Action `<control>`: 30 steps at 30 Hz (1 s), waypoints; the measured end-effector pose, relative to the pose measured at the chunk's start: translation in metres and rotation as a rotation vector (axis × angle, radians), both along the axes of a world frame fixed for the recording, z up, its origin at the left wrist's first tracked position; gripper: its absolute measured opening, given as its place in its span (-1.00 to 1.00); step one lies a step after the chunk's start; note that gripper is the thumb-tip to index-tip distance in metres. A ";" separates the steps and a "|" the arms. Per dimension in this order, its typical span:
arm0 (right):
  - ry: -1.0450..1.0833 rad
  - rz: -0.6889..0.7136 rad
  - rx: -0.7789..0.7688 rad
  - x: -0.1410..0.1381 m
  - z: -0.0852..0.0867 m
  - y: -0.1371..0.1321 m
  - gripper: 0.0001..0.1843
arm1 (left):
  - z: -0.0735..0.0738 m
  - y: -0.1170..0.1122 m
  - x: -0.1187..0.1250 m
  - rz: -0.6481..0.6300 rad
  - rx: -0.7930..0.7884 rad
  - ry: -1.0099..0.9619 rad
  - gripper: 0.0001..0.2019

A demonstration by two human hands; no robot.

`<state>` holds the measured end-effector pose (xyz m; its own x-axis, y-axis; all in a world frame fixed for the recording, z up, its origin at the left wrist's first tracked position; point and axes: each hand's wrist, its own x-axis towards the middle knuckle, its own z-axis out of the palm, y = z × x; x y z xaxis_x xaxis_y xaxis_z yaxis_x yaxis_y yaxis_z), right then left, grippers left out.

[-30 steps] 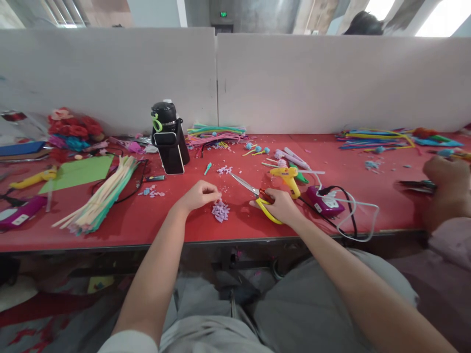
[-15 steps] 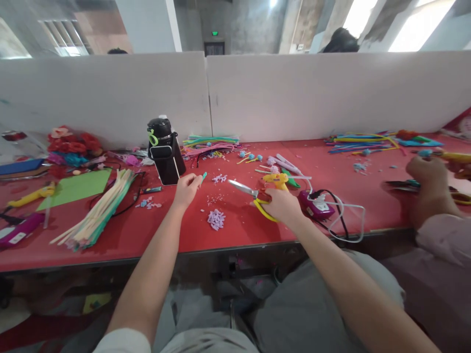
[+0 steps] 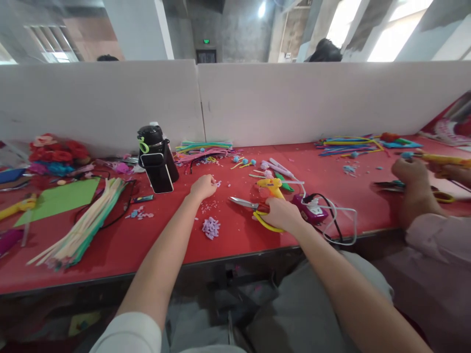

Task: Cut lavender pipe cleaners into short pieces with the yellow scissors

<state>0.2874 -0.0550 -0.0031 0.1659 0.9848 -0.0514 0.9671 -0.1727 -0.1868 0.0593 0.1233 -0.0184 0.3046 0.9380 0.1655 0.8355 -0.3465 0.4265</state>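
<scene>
My right hand [image 3: 282, 214] grips a pair of scissors [image 3: 244, 202] by the yellow-and-red handles, low over the red table [image 3: 235, 239], blades pointing left. The blades look closed. At the small lilac pieces [image 3: 218, 184], my left hand [image 3: 203, 188] has its fingers drawn together; whether anything is between the fingertips is hidden. Nearer the table's front edge lies a heap of cut lilac pieces [image 3: 211, 228]. Finer lilac crumbs lie between that heap and my left hand. A yellow glue gun [image 3: 271, 184] is just beyond my right hand.
A black bottle [image 3: 152, 142] with a phone [image 3: 157, 172] against it stands left of my left hand. Pale and green pipe cleaners [image 3: 88, 218] lie further left. A purple power strip [image 3: 311, 210] with cables is at right, before a co-worker's hand [image 3: 411, 171].
My left hand has moved right onto the lilac pieces; the teal piece at its fingertips no longer shows. My right hand still holds the scissors. The view has shifted slightly.
</scene>
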 end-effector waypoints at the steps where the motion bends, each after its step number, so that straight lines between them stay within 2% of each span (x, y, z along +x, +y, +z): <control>1: 0.011 -0.005 0.001 0.001 0.000 0.000 -0.45 | 0.000 0.000 0.003 0.015 0.005 0.033 -0.85; 7: 0.060 -0.011 0.043 0.002 -0.001 -0.005 -0.51 | -0.004 -0.003 0.010 0.026 0.036 0.150 -0.86; 12: 0.085 0.014 0.056 0.000 -0.001 -0.008 -0.53 | -0.005 -0.001 0.005 -0.009 0.048 0.113 -0.91; 18: 0.106 -0.001 0.060 0.005 -0.001 -0.007 -0.54 | 0.000 -0.007 -0.016 -0.079 0.115 -0.102 -0.90; 22: 0.110 0.011 0.061 0.006 -0.006 -0.004 -0.55 | -0.005 -0.017 -0.028 -0.119 0.103 -0.269 -0.92; 24: 0.113 0.018 0.061 0.005 -0.008 -0.002 -0.55 | -0.009 -0.019 -0.029 -0.128 0.101 -0.334 -0.96; 30: 0.122 0.023 0.081 0.003 -0.010 0.002 -0.51 | -0.012 -0.014 -0.022 -0.144 0.085 -0.502 -0.91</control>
